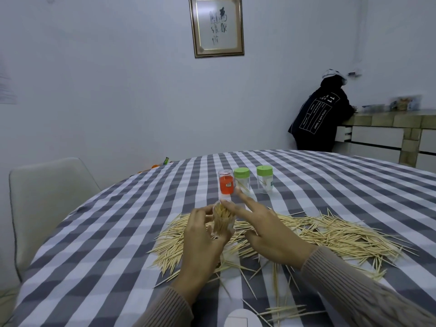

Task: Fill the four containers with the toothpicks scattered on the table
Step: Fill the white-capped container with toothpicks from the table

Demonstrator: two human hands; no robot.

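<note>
Green-lidded containers [264, 178] stand beyond scattered toothpicks [330, 234], well apart.

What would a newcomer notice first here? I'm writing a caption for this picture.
First the toothpicks, a wide pale heap strewn over the checked tablecloth. At its near-left edge the left hand grips a clear container packed with toothpicks, while the right hand reaches fingers to its mouth. Behind stand an orange container and two green-lidded ones.
</note>
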